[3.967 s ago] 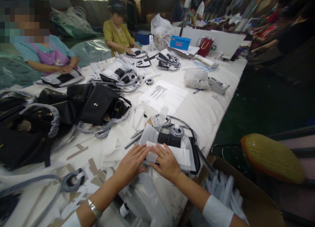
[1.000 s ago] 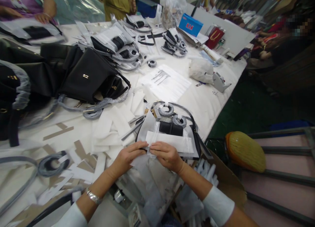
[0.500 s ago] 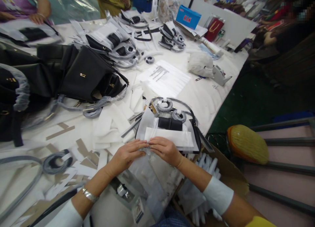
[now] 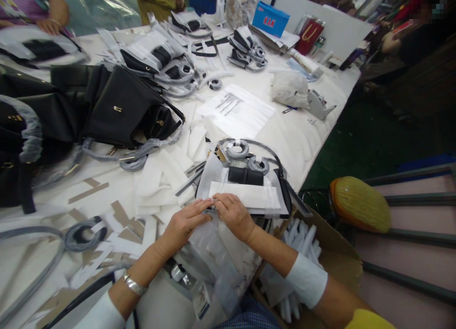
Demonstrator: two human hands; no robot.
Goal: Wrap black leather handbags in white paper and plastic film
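Observation:
A black handbag (image 4: pixel 287 198) lies partly wrapped in white sheets and clear plastic, with a white foam strip (image 4: pixel 245 196) across it. Rings of wrapped strap (image 4: pixel 238 149) rest at its far side. My left hand (image 4: pixel 187 219) is at the bag's near left corner, fingers straight and pressed together. Against its fingertips, my right hand (image 4: pixel 233 216) pinches with bent fingers at the same edge. What lies between the fingertips is too small and hidden to make out. Just below both hands, clear plastic film (image 4: pixel 217 257) hangs over the table edge.
Black handbags (image 4: pixel 124 108) fill the left. White foam pieces (image 4: pixel 153 177) and a coiled strap (image 4: pixel 83 235) lie nearer. A printed sheet (image 4: pixel 238 110), a tape dispenser (image 4: pixel 319 105) and a blue box (image 4: pixel 270 20) sit beyond. Right are a carton (image 4: pixel 342 257) and a stool (image 4: pixel 359 204).
My right hand has shifted slightly up and left, its fingers more bent over the bag's edge. My left hand stays nearly in place. The bag has hardly moved.

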